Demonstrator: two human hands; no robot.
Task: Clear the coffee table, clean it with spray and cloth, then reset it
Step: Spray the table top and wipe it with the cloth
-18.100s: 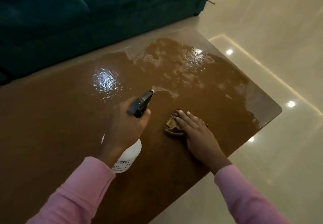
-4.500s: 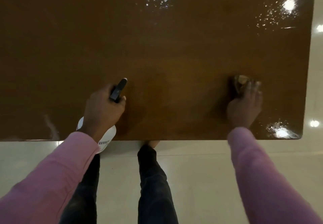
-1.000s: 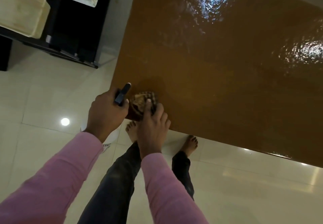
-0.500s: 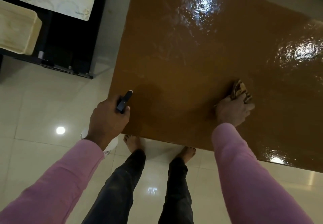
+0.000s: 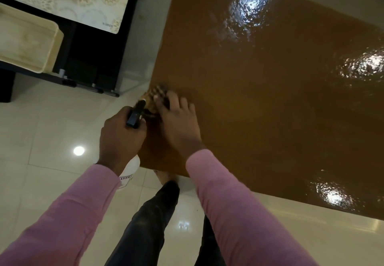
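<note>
The brown coffee table (image 5: 270,103) fills the right of the head view, its top wet and shiny. My right hand (image 5: 178,120) presses a brown patterned cloth (image 5: 156,95) flat on the table's near left corner. My left hand (image 5: 120,139) grips a white spray bottle (image 5: 129,172) with a black trigger head, held just off the table's left edge, right beside the cloth. Most of the bottle is hidden behind my hand and sleeve.
A black side table (image 5: 87,62) with a cream patterned mat (image 5: 68,6) stands to the left, with a cream tray (image 5: 25,43) on its lower level. Glossy pale floor tiles (image 5: 52,137) surround the table. My legs stand at its near edge.
My right hand has slid the cloth from the middle of the near edge back left to the corner beside the bottle. My left hand has barely moved.
</note>
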